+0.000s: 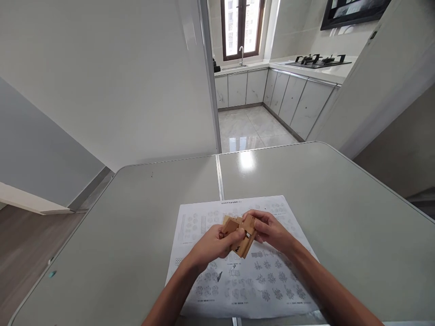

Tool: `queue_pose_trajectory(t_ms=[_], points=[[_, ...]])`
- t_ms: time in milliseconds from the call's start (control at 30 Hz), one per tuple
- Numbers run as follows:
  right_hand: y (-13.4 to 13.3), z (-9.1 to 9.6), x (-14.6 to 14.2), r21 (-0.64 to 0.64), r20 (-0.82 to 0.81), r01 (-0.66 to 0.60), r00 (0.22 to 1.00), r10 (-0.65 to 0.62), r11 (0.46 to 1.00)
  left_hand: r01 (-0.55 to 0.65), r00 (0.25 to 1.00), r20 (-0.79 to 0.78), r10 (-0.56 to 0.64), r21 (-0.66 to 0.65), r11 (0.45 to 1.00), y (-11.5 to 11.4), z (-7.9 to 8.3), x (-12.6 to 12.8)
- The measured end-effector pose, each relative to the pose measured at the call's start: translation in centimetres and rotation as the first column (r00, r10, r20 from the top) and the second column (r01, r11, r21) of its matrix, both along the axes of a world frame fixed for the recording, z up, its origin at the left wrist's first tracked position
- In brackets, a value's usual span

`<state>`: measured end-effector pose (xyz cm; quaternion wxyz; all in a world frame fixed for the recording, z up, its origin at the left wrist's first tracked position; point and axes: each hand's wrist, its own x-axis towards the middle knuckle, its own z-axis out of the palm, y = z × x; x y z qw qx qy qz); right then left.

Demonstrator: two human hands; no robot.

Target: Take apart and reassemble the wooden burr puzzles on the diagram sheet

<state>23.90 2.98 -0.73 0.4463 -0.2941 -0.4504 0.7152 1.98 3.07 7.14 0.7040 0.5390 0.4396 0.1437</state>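
Between my two hands, above a printed diagram sheet (272,308), is a cluster of interlocking wooden puzzle pieces (242,248), light brown, with a dark mark on one face. My left hand (217,244) grips it from the left, its thumb pressed across the front. At the upper right, my right hand (270,230) pinches one piece between thumb and fingers. A small pale gap shows in the middle of the cluster. The fingers partly cover the pieces, so how they fit together is hard to see.
The sheet lies on a grey-green table (108,253) with a metal seam (219,174) down its middle. A small teal bit (52,274) rests near the left edge. Past the table, a doorway opens on a kitchen with a faucet (241,53) and a gas stove (319,61).
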Motion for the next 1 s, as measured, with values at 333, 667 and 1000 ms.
queue_pose_trajectory(t_ms=[333,667,1000], points=[[1.0,-0.3,0.3,-0.178,-0.077,0.395,0.907,-0.413,0.901,-0.338,0.857,0.323,0.4,-0.233,0.912,2.7,-2.1,-1.3],[1.5,-0.5,0.4,-0.315,-0.175,0.297,0.915,-0.363,0.901,-0.366,0.875,0.328,0.357,-0.036,0.93,6.3,-3.2,-1.7],[1.1,-0.3,0.6,-0.448,-0.115,0.144,0.969,-0.217,0.882,-0.392,0.864,0.363,0.348,0.052,0.919,9.5,-6.7,-1.4]])
